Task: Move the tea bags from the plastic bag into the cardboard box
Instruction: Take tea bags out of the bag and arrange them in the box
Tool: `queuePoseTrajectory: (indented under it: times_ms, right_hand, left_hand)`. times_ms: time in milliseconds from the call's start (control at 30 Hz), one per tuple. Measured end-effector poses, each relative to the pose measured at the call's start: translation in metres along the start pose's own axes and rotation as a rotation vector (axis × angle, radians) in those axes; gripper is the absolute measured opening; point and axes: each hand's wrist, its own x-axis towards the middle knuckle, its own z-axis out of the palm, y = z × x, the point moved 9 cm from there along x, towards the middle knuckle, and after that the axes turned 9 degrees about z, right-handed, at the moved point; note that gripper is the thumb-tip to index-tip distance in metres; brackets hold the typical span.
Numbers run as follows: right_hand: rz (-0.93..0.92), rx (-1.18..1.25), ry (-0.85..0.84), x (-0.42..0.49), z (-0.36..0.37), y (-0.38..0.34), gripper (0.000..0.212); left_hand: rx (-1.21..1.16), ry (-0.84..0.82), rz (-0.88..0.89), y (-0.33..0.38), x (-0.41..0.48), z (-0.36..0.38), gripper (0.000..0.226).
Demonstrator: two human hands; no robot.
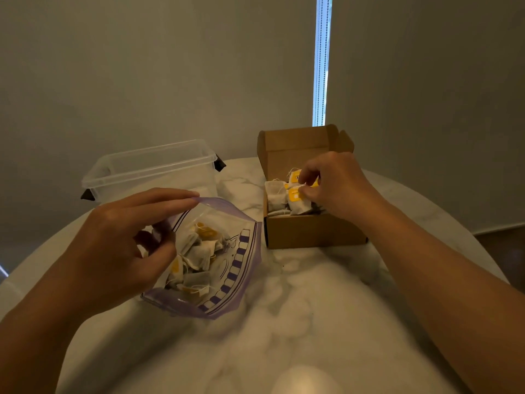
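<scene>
Plastic bag (245,270) is pinched by the left hand (119,245), tea bags (296,201) in the cardboard box (312,233) by the right hand (338,186).

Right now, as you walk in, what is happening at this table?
A person is moving tea bags. The left hand holds open the clear purple-edged plastic zip bag, which still has white paper tea bags inside. The right hand pinches a yellow-tagged tea bag inside the open brown cardboard box, already partly filled.

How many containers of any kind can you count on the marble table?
3: a clear plastic tub back left, the plastic bag in front of it, and the open cardboard box on the right. None seems hidden.
</scene>
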Motion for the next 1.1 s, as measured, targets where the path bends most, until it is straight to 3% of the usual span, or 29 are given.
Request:
queuePoseTrajectory:
  times_ms: [133, 233, 367, 467, 567, 733, 933, 1100]
  right_hand:
    - [-0.054, 0.059, 0.08, -0.009, -0.017, -0.006, 0.005]
    - [-0.077, 0.238, 0.111, -0.023, -0.034, -0.014, 0.003]
    - [-0.167, 0.543, -0.14, -0.05, -0.035, -0.05, 0.005]
    - [-0.275, 0.617, -0.381, -0.077, -0.019, -0.092, 0.006]
    - [-0.346, 0.499, -0.533, -0.106, 0.014, -0.122, 0.009]
    - [-0.47, 0.172, -0.45, -0.128, 0.058, -0.151, 0.022]
    - [-0.416, 0.029, -0.489, -0.129, 0.081, -0.164, 0.034]
    - [-0.406, 0.024, -0.477, -0.13, 0.09, -0.163, 0.013]
  left_hand:
    - [0.015, -0.045, 0.023, 0.007, 0.002, 0.0, 0.045]
    - [0.023, -0.061, 0.007, 0.008, 0.0, -0.001, 0.052]
    - [0.029, -0.068, 0.018, 0.013, 0.0, -0.001, 0.055]
    - [0.028, -0.093, 0.029, 0.014, 0.001, 0.001, 0.053]
    - [0.038, -0.105, 0.048, 0.016, 0.001, 0.002, 0.049]
    - [0.042, -0.111, 0.054, 0.021, 0.002, 0.004, 0.051]
    - [0.042, -0.114, 0.054, 0.023, 0.002, 0.005, 0.049]
    - [0.037, -0.116, 0.044, 0.021, 0.002, 0.005, 0.055]
